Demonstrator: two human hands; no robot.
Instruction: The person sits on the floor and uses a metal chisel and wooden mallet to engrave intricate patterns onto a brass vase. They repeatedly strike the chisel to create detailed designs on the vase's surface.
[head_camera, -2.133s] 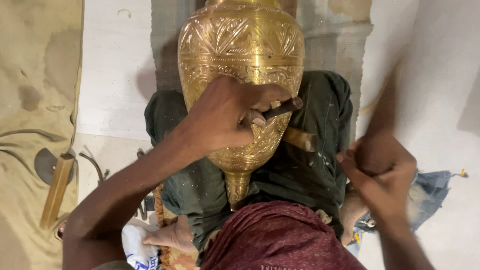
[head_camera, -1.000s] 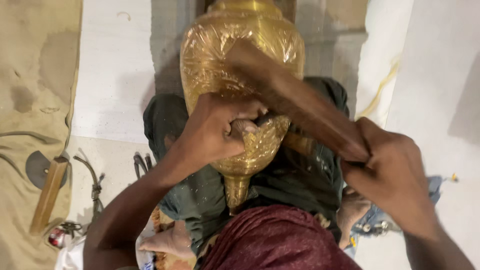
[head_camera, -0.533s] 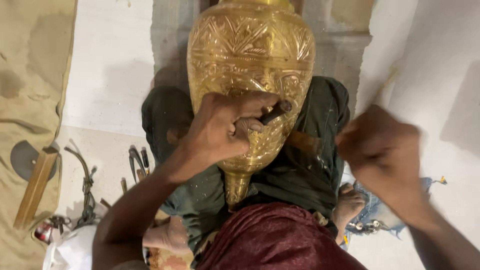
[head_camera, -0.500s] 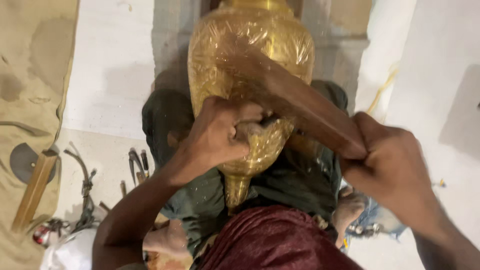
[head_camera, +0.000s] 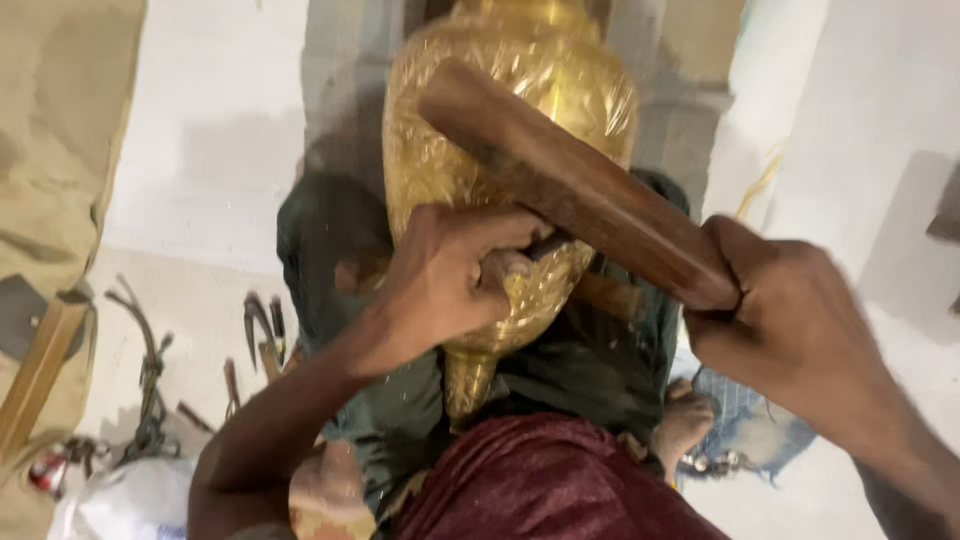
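A large engraved brass vase (head_camera: 470, 130) lies across my lap on a dark green cloth (head_camera: 590, 370), neck toward me. My left hand (head_camera: 450, 285) rests on its belly, closed around a small dark punch tool (head_camera: 548, 243) whose tip touches the metal. My right hand (head_camera: 790, 320) grips the lower end of a brown wooden mallet (head_camera: 570, 185), which slants up-left over the vase, its lower face close above the punch.
Several metal hand tools (head_camera: 255, 335) lie on the floor at left, by a wooden stick (head_camera: 35, 375) and tan sheeting (head_camera: 55, 150). A maroon cloth (head_camera: 540, 480) covers my lap. Blue fabric (head_camera: 745, 425) lies at right beside my foot (head_camera: 685, 425).
The mallet went up and down repeatedly: raised half a second ago, it is down over the punch again. My left hand has kept the punch on the vase.
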